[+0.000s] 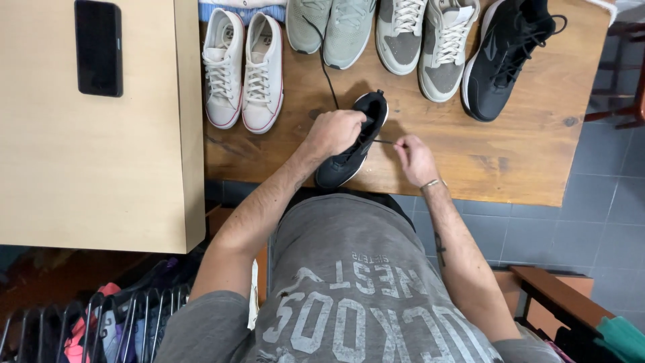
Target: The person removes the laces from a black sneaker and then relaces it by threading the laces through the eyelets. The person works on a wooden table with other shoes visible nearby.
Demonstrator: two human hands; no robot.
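Left hand clamps the black shoe on the table; right hand pinches its lace. Risk: a hard pull could drag the shoe sideways.

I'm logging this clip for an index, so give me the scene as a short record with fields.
Surface: brown wooden table
Left hand: left hand grips the black lace-up sneaker at its opening
Right hand: right hand pinches a thin black shoelace
Behind: white canvas sneakers, grey suede sneakers
Left side: black smartphone on pale cabinet
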